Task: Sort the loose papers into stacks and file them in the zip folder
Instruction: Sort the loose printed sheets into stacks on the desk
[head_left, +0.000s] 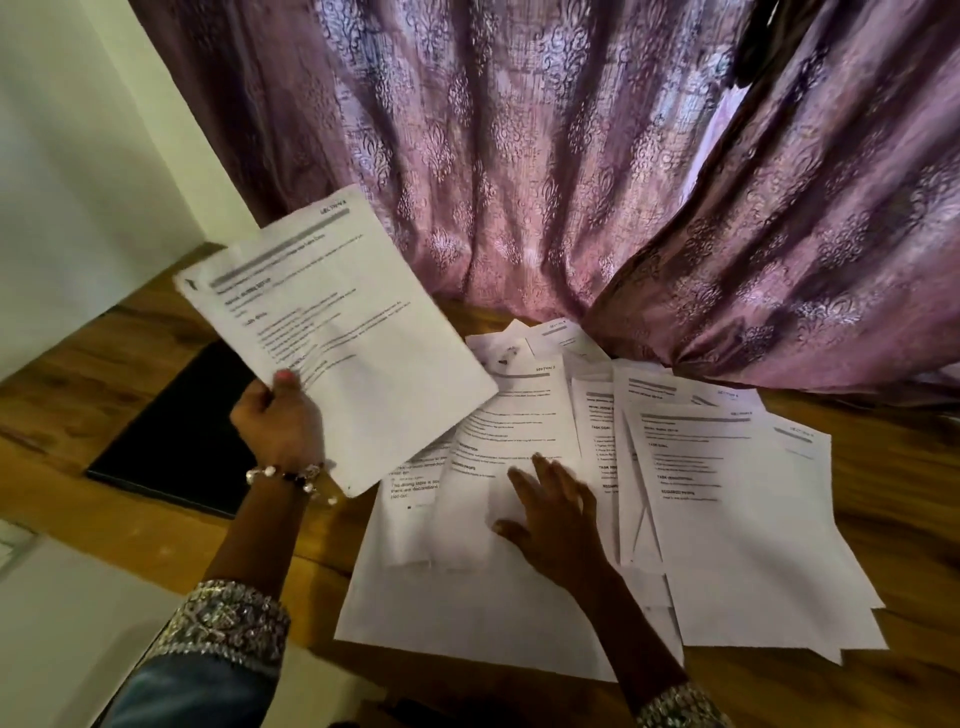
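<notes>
**Two hands, one sheet lifted above the spread**

Two hands work at a wooden table (130, 343). At centre left of the frame the left hand (278, 418) is raised, its thumb on top of a printed sheet (337, 332) and its fingers curled beneath, pinching the lower edge. The sheet tilts up toward the upper left, clear of the table, printed side to the camera. A beaded bracelet (291, 475) circles that wrist, and an embroidered cuff (234, 618) shows lower down.

At lower centre the right hand (553, 522) lies flat, palm down, fingers straight and slightly spread, resting on the papers (727, 493) and gripping nothing.

White printed pages with grey header bars and short text blocks lie fanned and overlapping across the table from centre to right; their far edges reach a purple patterned curtain (545, 156) that fills the top of the frame.

At left, below the lifted sheet, a flat black folder (182, 441) lies on the table. I cannot tell whether it is open or zipped, nor whether it holds anything.
</notes>
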